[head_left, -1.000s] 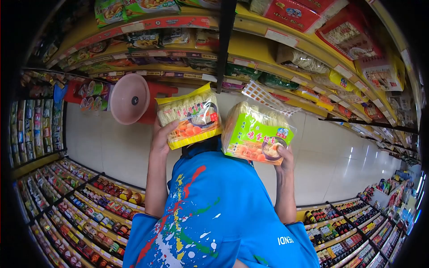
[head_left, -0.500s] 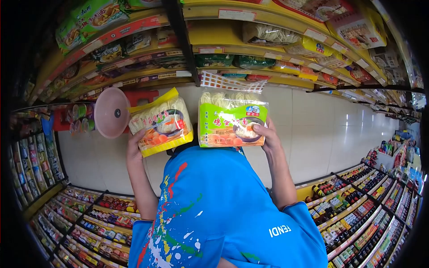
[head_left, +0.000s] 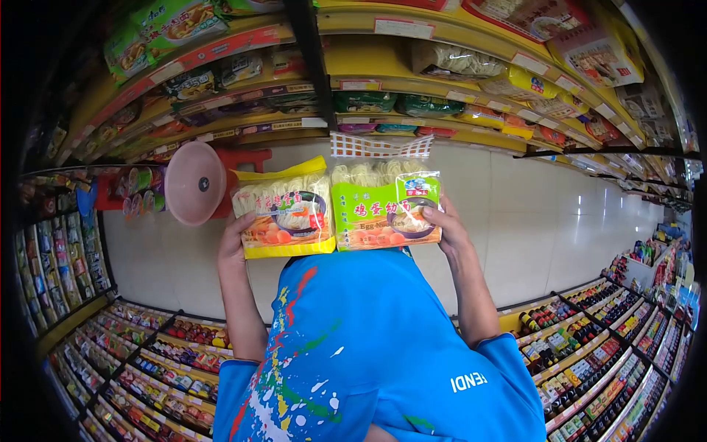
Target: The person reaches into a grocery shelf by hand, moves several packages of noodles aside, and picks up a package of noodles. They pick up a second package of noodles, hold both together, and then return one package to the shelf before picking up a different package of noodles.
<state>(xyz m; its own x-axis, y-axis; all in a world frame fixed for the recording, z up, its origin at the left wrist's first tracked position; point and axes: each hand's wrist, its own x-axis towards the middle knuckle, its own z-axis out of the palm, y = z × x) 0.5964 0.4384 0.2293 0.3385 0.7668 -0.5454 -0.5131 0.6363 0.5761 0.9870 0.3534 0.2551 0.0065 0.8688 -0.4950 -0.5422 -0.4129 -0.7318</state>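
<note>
My left hand (head_left: 237,230) grips the left edge of a yellow noodle pack (head_left: 289,214), its thumb on the front. My right hand (head_left: 444,222) holds the right edge of a green-and-clear egg noodle pack (head_left: 384,210), thumb over the printed bowl. Both packs stand upright, fronts facing the camera, with their inner edges touching in front of my blue shirt. The fingers behind each pack are hidden. A white-and-orange checked strip tops the green pack.
Shelves of bagged noodles (head_left: 456,60) run across the top. A pink basin (head_left: 194,183) sits by a red stool (head_left: 247,158) at the left. Bottle shelves (head_left: 574,346) stand at the lower right, jar shelves (head_left: 158,361) at the lower left.
The yellow pack has moved right and turned more upright. The gap between the two packs has closed, and the green pack sits slightly lower. Both hands keep their grip.
</note>
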